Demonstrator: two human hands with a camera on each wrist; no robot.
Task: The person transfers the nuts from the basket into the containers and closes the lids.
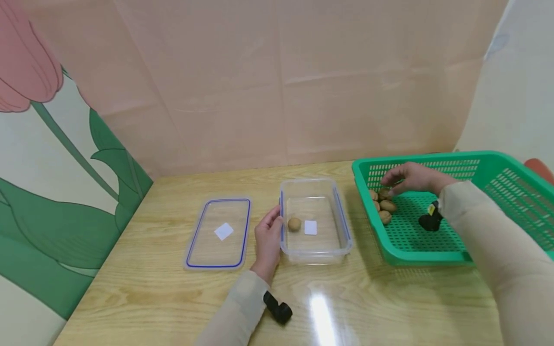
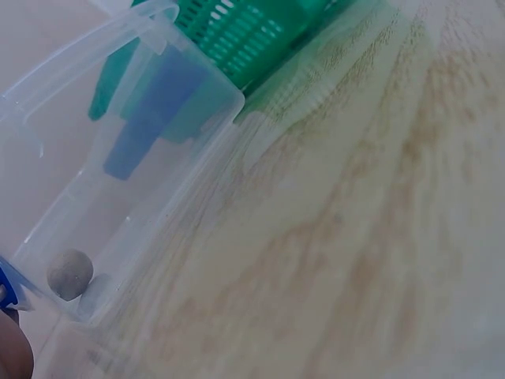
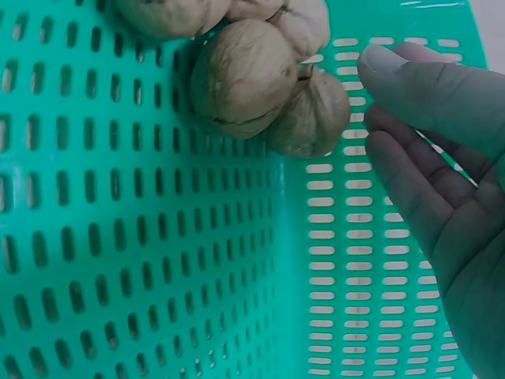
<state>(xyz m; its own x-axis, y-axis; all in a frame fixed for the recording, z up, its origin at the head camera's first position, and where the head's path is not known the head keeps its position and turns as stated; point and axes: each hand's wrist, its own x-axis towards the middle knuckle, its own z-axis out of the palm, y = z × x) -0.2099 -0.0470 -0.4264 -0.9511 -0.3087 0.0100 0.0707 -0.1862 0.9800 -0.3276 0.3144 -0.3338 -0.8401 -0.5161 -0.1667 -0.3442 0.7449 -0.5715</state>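
Note:
A clear plastic food container (image 1: 322,252) stands uncovered mid-table with one walnut (image 1: 294,224) and a white square (image 1: 310,227) inside. My left hand (image 1: 268,239) holds its left side by the edge; in the left wrist view only a fingertip (image 2: 14,347) shows, beside a blue latch. Over at the right, my right hand (image 1: 409,178) reaches into a green basket (image 1: 426,258), thumb and fingers apart and slightly bent. Several walnuts (image 1: 387,206) lie in the basket's left end. In the right wrist view, a gap separates the fingertips from the nearest walnut (image 3: 312,118).
The container's lid (image 1: 216,254), clear with a blue seal and a white square, lies flat left of my left hand. A pink-beige sheet (image 1: 259,96) hangs behind the wooden table (image 1: 143,259). Something orange-red (image 1: 538,169) shows behind the basket's right side.

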